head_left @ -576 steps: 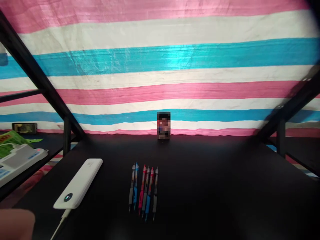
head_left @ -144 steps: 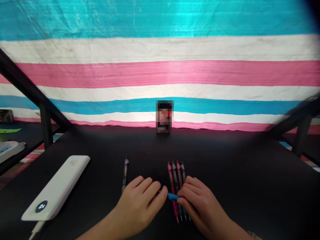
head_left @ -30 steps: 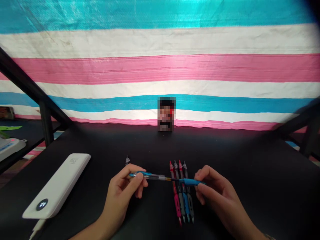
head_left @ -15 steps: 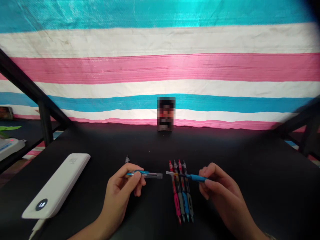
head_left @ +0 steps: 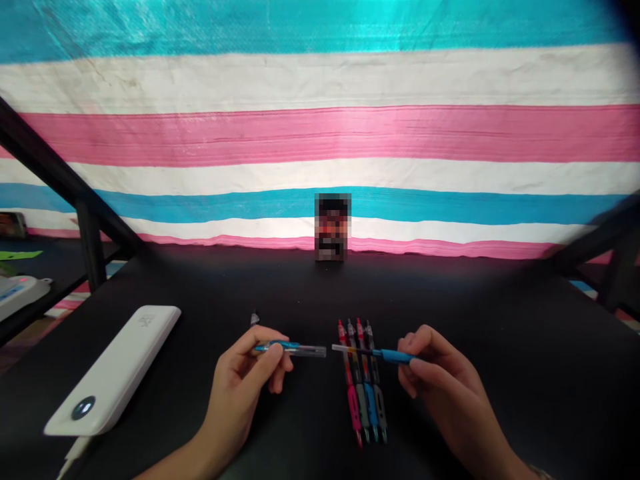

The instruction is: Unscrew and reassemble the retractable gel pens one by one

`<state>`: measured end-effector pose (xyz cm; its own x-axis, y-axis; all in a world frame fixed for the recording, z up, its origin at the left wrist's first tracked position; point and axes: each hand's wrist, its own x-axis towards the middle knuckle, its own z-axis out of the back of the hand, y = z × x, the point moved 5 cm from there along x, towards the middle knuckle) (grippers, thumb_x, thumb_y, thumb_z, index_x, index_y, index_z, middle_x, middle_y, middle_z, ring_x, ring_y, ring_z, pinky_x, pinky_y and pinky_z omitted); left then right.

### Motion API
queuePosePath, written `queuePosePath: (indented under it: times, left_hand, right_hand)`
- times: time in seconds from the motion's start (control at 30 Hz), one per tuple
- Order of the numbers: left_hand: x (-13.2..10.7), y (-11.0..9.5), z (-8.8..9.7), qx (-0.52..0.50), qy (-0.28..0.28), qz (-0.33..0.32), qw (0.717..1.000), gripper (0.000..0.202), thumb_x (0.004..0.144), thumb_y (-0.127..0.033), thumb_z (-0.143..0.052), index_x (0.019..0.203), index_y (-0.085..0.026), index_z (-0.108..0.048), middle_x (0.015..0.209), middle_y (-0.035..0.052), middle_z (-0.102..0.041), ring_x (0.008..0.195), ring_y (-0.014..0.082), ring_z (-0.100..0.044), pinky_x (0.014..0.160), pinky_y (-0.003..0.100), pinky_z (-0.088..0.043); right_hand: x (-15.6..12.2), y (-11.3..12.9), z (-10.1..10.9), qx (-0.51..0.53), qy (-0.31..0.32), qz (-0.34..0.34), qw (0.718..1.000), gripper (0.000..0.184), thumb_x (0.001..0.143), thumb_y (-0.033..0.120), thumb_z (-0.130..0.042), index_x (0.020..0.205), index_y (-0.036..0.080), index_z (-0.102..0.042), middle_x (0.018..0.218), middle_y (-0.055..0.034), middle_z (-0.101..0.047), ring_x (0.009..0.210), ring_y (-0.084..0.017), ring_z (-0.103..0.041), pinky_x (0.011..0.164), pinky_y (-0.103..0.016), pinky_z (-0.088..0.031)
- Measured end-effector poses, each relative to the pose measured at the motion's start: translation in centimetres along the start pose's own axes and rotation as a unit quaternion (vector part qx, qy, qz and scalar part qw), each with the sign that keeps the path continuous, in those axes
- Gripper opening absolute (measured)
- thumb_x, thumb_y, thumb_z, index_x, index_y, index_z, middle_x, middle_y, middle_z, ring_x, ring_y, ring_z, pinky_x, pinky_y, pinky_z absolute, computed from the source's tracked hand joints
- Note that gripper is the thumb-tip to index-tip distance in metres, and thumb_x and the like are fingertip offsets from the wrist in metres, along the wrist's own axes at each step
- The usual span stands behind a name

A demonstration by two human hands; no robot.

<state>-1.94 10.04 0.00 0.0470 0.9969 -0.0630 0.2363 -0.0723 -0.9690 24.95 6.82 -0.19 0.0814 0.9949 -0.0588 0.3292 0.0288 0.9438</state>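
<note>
A blue pen is pulled apart into two pieces over the black table (head_left: pixel 475 313). My left hand (head_left: pixel 245 383) pinches the clear upper barrel with the blue clip (head_left: pixel 293 348). My right hand (head_left: pixel 445 380) pinches the blue grip section with the refill sticking out (head_left: pixel 373 352), pointing left. A small gap separates the two pieces. Under the refill lie several pens side by side (head_left: pixel 365 387), red, grey, blue and black. Another pen (head_left: pixel 254 319) lies mostly hidden behind my left hand.
A white power bank (head_left: pixel 117 370) with a cable lies at the left. A small blurred card (head_left: pixel 333 227) stands at the table's back edge against a striped pink, white and blue sheet. Black frame bars slant at both sides. A side shelf at far left holds a white device (head_left: pixel 17 293).
One second ago the blue pen was in one piece between both hands. It has come apart since, and the hands have barely moved in the last half second.
</note>
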Motion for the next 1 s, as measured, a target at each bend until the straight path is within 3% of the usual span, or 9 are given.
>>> queuePosePath:
  times: [0.43,0.6,0.7,0.83,0.93,1.0]
  left_hand:
    - [-0.1,0.2,-0.2,-0.007,0.017,0.009,1.0,0.022,0.087,-0.038,-0.075,0.087,-0.016,-0.073,0.065,0.0018,-0.069,0.048,0.0089,-0.052,0.048,0.02,-0.042]
    - [-0.4,0.6,-0.7,0.032,0.05,0.024,0.998,0.024,0.088,-0.04,-0.074,0.088,-0.016,-0.072,0.067,0.0038,-0.072,0.048,0.011,-0.055,0.048,0.022,-0.043]
    - [-0.6,0.9,-1.1,0.041,0.08,0.028,0.996,0.022,0.089,-0.039,-0.073,0.088,-0.016,-0.07,0.069,0.0044,-0.073,0.048,0.0113,-0.057,0.048,0.022,-0.046]
    - [-0.6,1.1,-1.3,0.038,0.105,0.021,0.994,0.019,0.092,-0.036,-0.07,0.09,-0.017,-0.069,0.072,0.0045,-0.075,0.049,0.0103,-0.059,0.049,0.02,-0.047]
    - [-0.8,1.3,-1.6,0.022,0.122,0.026,0.992,0.018,0.092,-0.035,-0.07,0.09,-0.017,-0.069,0.072,0.0049,-0.076,0.049,0.0094,-0.059,0.048,0.019,-0.047]
    - [-0.9,1.4,-1.7,0.012,0.129,0.029,0.991,0.018,0.092,-0.035,-0.071,0.09,-0.017,-0.07,0.072,0.0049,-0.076,0.049,0.0092,-0.059,0.048,0.019,-0.047]
  right_hand:
    - [-0.1,-0.1,-0.1,-0.031,0.017,0.0,0.999,0.018,0.087,0.034,-0.074,0.081,0.022,-0.062,0.068,0.0042,-0.054,0.057,-0.012,-0.047,0.057,-0.026,-0.038]
    - [-0.7,-0.2,-0.9,-0.133,0.031,0.016,0.991,0.016,0.09,0.036,-0.074,0.086,0.024,-0.065,0.072,0.0022,-0.058,0.058,-0.014,-0.052,0.055,-0.025,-0.043]
    - [-1.1,0.3,-1.8,-0.229,0.069,0.102,0.966,0.001,0.091,0.026,-0.071,0.091,0.026,-0.07,0.08,-0.0017,-0.065,0.063,-0.017,-0.06,0.057,-0.027,-0.049]
    - [-1.4,1.6,-2.6,-0.325,0.099,0.235,0.911,0.015,0.09,0.015,-0.069,0.097,0.028,-0.072,0.079,-0.0017,-0.071,0.067,-0.019,-0.068,0.062,-0.026,-0.054]
    - [-1.3,2.0,-2.3,-0.388,0.078,0.245,0.885,0.005,0.092,0.022,-0.071,0.087,0.025,-0.072,0.067,-0.0002,-0.068,0.055,-0.016,-0.064,0.053,-0.024,-0.05]
    - [-1.2,1.8,-2.3,-0.414,0.091,0.235,0.874,0.025,0.096,0.029,-0.065,0.072,0.023,-0.068,0.057,0.0002,-0.061,0.049,-0.015,-0.059,0.049,-0.025,-0.046]
